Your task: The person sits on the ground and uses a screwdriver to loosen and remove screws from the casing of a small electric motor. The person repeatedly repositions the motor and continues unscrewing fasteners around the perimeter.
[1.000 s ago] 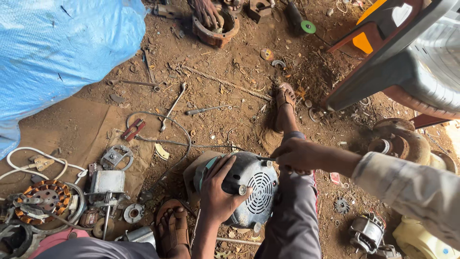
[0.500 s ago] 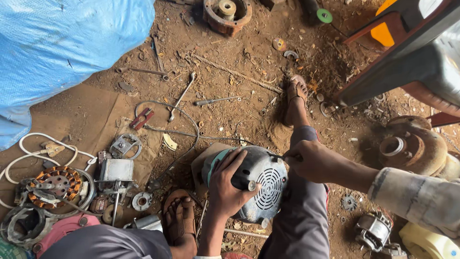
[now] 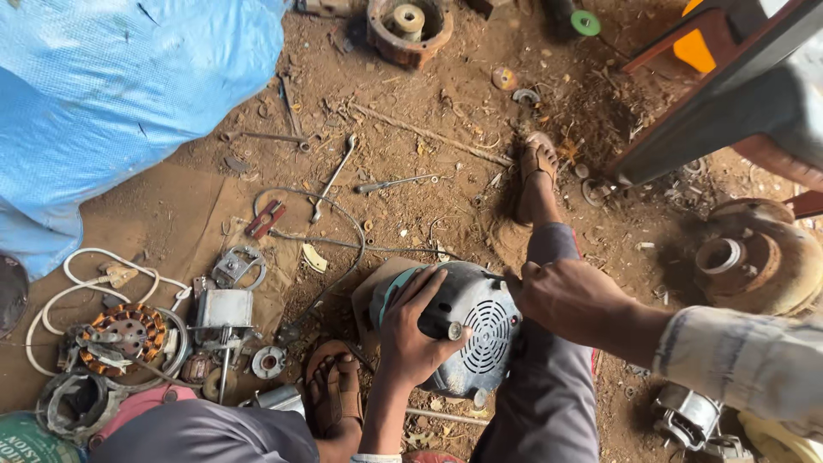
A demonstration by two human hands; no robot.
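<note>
A grey electric motor point(image 3: 471, 330) with a slotted round end cover lies on the dirt between my legs. My left hand point(image 3: 413, 330) grips its left side, thumb near the shaft stub. My right hand point(image 3: 567, 300) is closed at the motor's upper right edge; what it holds is hidden. My sandalled left foot point(image 3: 334, 387) rests beside the motor, and my right foot point(image 3: 538, 163) stretches out ahead.
A blue tarp point(image 3: 120, 94) fills the upper left. A spanner point(image 3: 333, 178), a screwdriver point(image 3: 394, 183), a copper-wound stator point(image 3: 129, 334), a white cable point(image 3: 86, 283) and small motor parts litter the ground at left. Rusty housings lie at the right point(image 3: 759, 257) and the top point(image 3: 410, 30).
The view has drifted so the ground scene sits lower and further right. My right hand has closed in on the motor's upper right edge; my left hand keeps its grip.
</note>
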